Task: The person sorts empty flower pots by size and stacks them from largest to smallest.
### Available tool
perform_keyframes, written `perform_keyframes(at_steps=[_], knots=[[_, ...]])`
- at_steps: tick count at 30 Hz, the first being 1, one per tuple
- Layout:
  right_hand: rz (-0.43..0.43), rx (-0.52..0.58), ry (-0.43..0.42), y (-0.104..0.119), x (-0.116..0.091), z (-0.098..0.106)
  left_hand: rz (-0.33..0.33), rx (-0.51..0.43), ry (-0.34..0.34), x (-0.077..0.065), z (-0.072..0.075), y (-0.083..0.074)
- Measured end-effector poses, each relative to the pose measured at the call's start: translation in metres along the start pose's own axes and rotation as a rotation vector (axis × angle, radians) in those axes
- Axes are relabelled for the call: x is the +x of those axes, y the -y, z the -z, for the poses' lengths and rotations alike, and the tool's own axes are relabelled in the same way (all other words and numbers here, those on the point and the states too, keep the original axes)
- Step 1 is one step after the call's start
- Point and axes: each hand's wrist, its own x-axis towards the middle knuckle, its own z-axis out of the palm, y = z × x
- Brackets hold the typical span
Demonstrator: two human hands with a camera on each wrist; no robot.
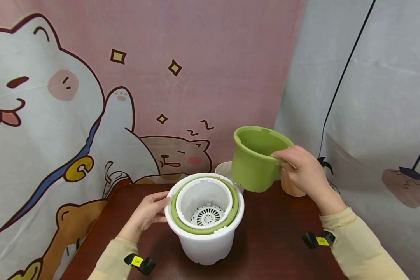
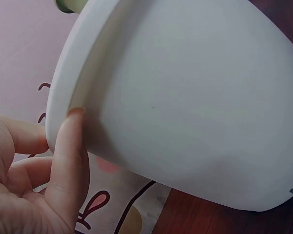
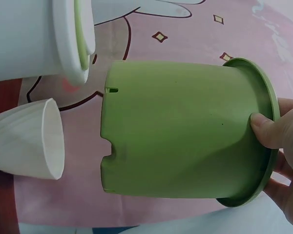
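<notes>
A large white flower pot (image 1: 208, 249) stands on the table. Nested inside it are a green pot (image 1: 204, 231) and, innermost, a smaller white pot (image 1: 190, 196) with a slotted bottom. My left hand (image 1: 148, 212) pinches the large pot's rim at its left side, thumb pressed beneath the lip in the left wrist view. To the right, another green flower pot (image 1: 253, 171) is held up off the table, slightly tilted. My right hand (image 1: 306, 171) grips its rim, thumb on the outer wall and fingers over the edge. Notches show along its base (image 3: 106, 148) in the right wrist view.
A small white ribbed pot (image 3: 19, 139) stands at the back, partly behind the raised green one in the head view. Beside it is a light wooden-coloured object (image 1: 291, 186), partly hidden. The dark red-brown table (image 1: 273, 237) meets a cartoon-printed cloth (image 1: 224, 77) behind.
</notes>
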Motion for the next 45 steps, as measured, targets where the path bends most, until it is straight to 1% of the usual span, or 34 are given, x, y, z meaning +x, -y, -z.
perform_keyframes(at_steps=[3,8,15,21,24,29,32,39,45], knots=[[0.003,0.019,-0.002,0.003,0.005,0.0,-0.003,0.001,0.002,0.0,0.0,0.0],[0.036,0.055,-0.018,0.008,0.012,-0.001,-0.004,-0.001,0.004,0.001,0.0,0.002],[0.086,0.128,-0.035,0.02,0.021,-0.004,-0.003,-0.002,0.004,0.001,0.0,0.001],[0.121,0.2,-0.031,0.032,0.028,-0.009,-0.007,-0.007,0.009,0.0,0.0,0.0],[0.16,0.214,-0.036,0.037,0.032,-0.013,-0.006,-0.005,0.007,0.0,0.0,0.0],[0.242,0.247,-0.068,0.045,0.039,-0.022,-0.005,-0.001,0.005,0.0,0.0,0.001],[0.267,0.269,-0.07,0.049,0.041,-0.027,-0.008,-0.003,0.006,0.0,0.0,0.001],[0.285,0.282,-0.052,0.056,0.042,-0.037,0.0,-0.013,0.005,0.001,-0.001,0.001],[0.271,0.324,-0.014,0.061,0.042,-0.044,0.001,-0.016,0.002,0.0,0.0,0.001]])
